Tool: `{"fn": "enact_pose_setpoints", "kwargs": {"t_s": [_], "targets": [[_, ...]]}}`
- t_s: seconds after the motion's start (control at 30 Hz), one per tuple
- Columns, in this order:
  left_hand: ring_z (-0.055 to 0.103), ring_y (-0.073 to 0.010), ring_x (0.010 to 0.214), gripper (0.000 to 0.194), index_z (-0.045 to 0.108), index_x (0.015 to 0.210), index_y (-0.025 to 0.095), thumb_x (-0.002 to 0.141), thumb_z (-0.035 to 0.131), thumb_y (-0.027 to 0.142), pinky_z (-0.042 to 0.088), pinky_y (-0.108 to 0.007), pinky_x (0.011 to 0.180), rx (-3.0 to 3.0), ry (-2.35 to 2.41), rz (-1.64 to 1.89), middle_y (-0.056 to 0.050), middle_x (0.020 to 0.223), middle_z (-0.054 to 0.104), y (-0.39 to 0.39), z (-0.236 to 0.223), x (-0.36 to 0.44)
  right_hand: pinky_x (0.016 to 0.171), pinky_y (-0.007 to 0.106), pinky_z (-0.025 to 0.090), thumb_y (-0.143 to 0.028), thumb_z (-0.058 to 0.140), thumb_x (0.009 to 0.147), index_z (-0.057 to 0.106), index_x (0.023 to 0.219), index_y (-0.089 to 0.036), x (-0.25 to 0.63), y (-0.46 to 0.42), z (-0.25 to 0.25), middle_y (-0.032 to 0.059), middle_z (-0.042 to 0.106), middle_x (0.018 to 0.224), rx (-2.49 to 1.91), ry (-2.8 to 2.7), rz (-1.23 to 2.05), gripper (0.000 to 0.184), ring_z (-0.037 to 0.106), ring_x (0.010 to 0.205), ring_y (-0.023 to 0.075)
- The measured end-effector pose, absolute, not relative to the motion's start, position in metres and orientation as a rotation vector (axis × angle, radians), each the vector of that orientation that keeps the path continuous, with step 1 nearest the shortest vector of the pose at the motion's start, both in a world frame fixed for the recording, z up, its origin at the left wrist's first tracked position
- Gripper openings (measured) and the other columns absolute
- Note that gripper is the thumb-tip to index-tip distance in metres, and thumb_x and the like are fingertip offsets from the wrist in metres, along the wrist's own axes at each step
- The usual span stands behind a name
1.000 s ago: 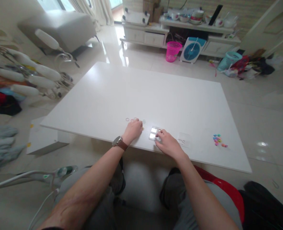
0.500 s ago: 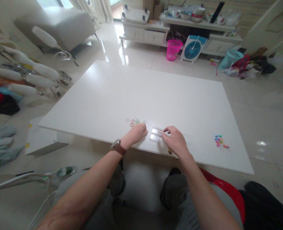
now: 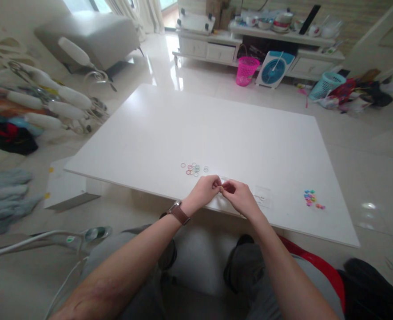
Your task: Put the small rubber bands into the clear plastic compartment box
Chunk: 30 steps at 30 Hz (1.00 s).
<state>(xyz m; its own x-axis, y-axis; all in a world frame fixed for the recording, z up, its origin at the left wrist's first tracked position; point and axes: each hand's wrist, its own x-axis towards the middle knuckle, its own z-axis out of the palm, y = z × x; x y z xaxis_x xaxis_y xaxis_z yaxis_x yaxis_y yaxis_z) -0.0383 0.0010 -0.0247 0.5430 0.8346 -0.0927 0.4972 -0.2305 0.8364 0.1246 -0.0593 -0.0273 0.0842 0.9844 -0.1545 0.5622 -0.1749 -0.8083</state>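
Note:
My left hand (image 3: 205,191) and my right hand (image 3: 239,194) meet fingertip to fingertip near the table's front edge. Both are closed in a pinch around something tiny and yellowish, too small to name. Beneath and behind the fingers lies a clear plastic box (image 3: 224,179), mostly hidden. Just left of it, several thin coloured rings (image 3: 193,169) lie in a loose cluster, red and green among them. A flat clear plastic piece (image 3: 263,196) rests to the right of my right wrist, with small dark items on or beside it.
Small bright coloured pieces (image 3: 310,198) sit toward the right end of the white table (image 3: 196,129). A red chair (image 3: 311,258) is by my right side. Beyond the table stand a pink basket (image 3: 247,71), a blue fan (image 3: 272,70) and a low cabinet (image 3: 220,52).
My left hand has moved right, away from the rings, and now meets my right hand over the clear box. The whole view has shifted slightly.

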Motion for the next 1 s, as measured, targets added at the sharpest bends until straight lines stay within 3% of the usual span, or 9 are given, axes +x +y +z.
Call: {"fn": "enact_pose_setpoints", "kwargs": {"t_s": [0.3,0.43,0.57,0.83,1.0], "targets": [[0.07,-0.0144,0.072,0.006,0.069,0.081,0.016,0.083,0.069,0.01,0.053,-0.026,0.071,1.703,1.019,0.49,-0.003,0.075,0.075,0.007,-0.027,-0.036,0.07,0.028,0.047,-0.024,0.066,0.081,0.073,0.082,-0.02,0.122,-0.055,-0.03,0.0002,0.073,0.075,-1.831,-1.479,0.852,0.008,0.066,0.071,0.0163],[0.073,-0.0164,0.078,0.006,0.07,0.087,0.016,0.082,0.073,0.015,0.056,-0.026,0.073,1.667,0.972,0.456,-0.006,0.085,0.078,0.012,-0.025,-0.041,0.067,0.027,0.044,-0.022,0.065,0.079,0.071,0.079,-0.02,0.126,-0.053,-0.03,-0.0012,0.07,0.071,-1.87,-1.479,0.789,0.006,0.063,0.067,0.0149],[0.073,-0.0166,0.078,0.015,0.07,0.089,0.014,0.077,0.068,0.005,0.056,-0.026,0.074,1.722,1.119,0.388,-0.006,0.084,0.077,0.033,-0.026,-0.06,0.068,0.027,0.041,-0.017,0.062,0.079,0.069,0.079,-0.02,0.13,-0.055,-0.031,-0.0009,0.069,0.072,-1.994,-1.568,0.68,0.008,0.061,0.068,0.015],[0.07,-0.0178,0.079,0.015,0.075,0.083,0.014,0.077,0.064,0.005,0.053,-0.028,0.078,1.978,1.413,0.282,-0.006,0.082,0.076,0.058,-0.024,-0.091,0.079,0.028,0.043,-0.013,0.061,0.083,0.071,0.089,-0.019,0.132,-0.059,-0.034,0.0042,0.072,0.092,-2.119,-1.776,0.658,0.014,0.062,0.079,0.0169],[0.07,-0.0186,0.08,0.017,0.076,0.084,0.015,0.079,0.062,0.007,0.052,-0.027,0.077,2.032,1.453,0.169,-0.008,0.084,0.077,0.06,-0.024,-0.095,0.092,0.031,0.045,-0.017,0.059,0.09,0.072,0.095,-0.017,0.125,-0.058,-0.033,0.008,0.064,0.102,-2.066,-1.936,0.54,0.014,0.059,0.098,0.0209]]}}
